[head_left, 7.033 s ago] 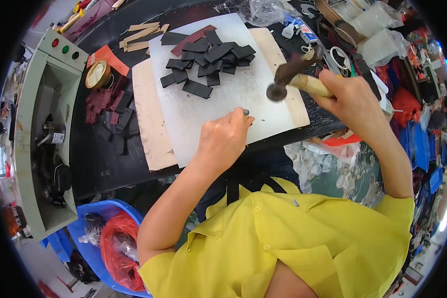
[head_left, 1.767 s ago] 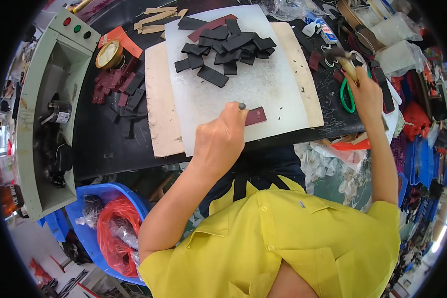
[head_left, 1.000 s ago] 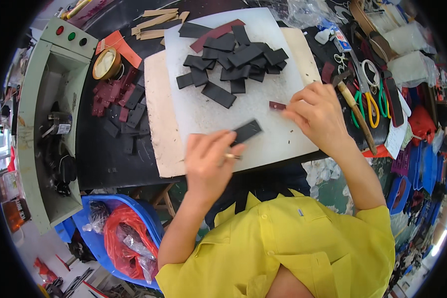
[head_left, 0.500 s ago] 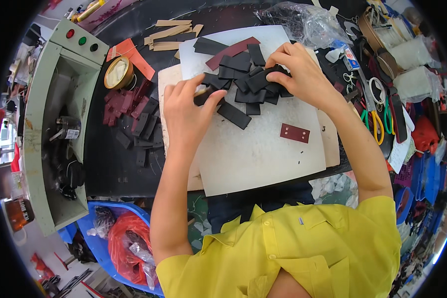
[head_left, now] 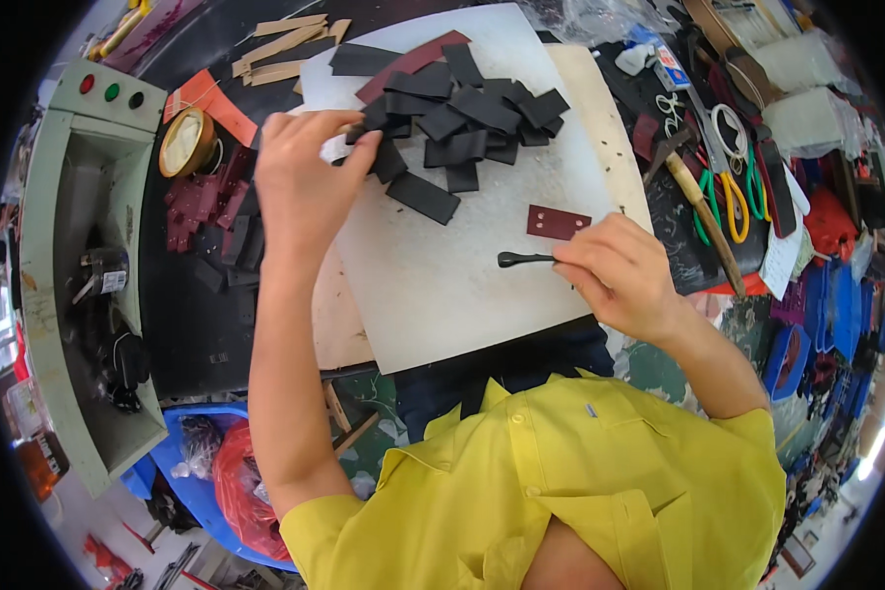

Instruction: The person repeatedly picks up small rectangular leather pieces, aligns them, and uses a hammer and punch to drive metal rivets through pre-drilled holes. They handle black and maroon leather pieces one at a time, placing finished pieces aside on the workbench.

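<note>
My left hand [head_left: 305, 182] reaches to the pile of black leather strips [head_left: 462, 123] on the white cutting board [head_left: 462, 265] and pinches one strip at the pile's left edge. My right hand [head_left: 619, 270] holds a thin dark punch tool [head_left: 523, 259], its tip pointing left over the board. A small dark red leather piece with holes [head_left: 558, 221] lies flat just above that hand. A single black strip [head_left: 423, 197] lies apart below the pile.
A hammer [head_left: 698, 202] and yellow and green scissors [head_left: 733, 192] lie to the right of the board. A tape roll [head_left: 187, 143] and dark red scraps [head_left: 202, 206] sit at the left, beside a grey-green machine [head_left: 79, 265]. A blue bin [head_left: 216, 482] stands below.
My right hand has left the strip pile and come down to the board's right side, now holding the punch tool. My left hand stays at the pile's left edge.
</note>
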A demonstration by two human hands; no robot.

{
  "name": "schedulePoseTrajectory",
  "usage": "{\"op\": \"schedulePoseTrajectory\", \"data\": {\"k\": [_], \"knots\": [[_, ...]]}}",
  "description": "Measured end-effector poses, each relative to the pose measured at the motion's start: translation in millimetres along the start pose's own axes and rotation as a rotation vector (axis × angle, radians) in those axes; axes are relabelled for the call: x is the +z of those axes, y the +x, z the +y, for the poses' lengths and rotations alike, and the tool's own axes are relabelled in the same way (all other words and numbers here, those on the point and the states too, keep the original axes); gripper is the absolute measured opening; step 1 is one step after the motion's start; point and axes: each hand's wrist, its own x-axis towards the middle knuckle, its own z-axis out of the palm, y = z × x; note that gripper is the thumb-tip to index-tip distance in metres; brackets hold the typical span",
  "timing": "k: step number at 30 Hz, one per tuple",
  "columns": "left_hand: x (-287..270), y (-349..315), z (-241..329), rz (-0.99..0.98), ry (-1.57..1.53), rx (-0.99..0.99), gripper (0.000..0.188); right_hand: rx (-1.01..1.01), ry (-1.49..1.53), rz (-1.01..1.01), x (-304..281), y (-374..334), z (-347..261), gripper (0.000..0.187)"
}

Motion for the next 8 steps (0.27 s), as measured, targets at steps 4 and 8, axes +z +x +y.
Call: {"op": "schedulePoseTrajectory", "data": {"k": [4, 8], "knots": [[-39.3, -9.2, 26.4, 0.049, 0.328, 0.064, 0.021, 0.014, 0.153, -0.166, -11.5, -31.1, -14.7, 0.023], [-62.6, -48.5, 52.9, 0.003, -0.040, -0.086, 0.027, 0.202, 0.558, -0.325, -27.7, -40.1, -31.0, 0.016]]}}
